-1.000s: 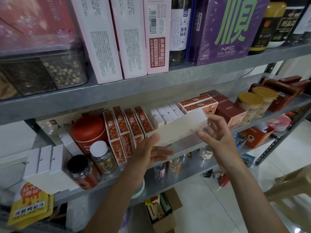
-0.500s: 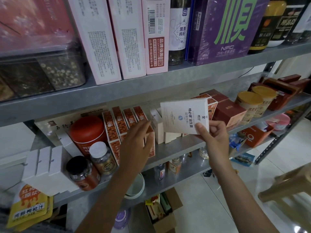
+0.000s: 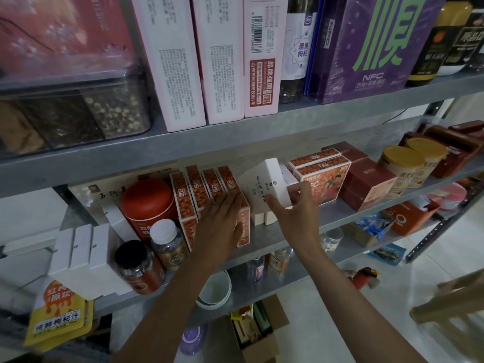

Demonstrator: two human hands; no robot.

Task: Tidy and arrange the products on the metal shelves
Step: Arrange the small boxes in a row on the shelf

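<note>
The white box [image 3: 262, 187] is down at its row now, the right hand [image 3: 296, 205] fingers pinching it, the left hand [image 3: 222, 221] flat. Next: seat it upright.

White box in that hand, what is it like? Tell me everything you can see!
The white box looks like plain cardboard, with small dark print on its broad face. It is tilted, held over the middle shelf between orange boxes. The right hand pinches its lower corner. Two more white boxes stand below it.
</note>
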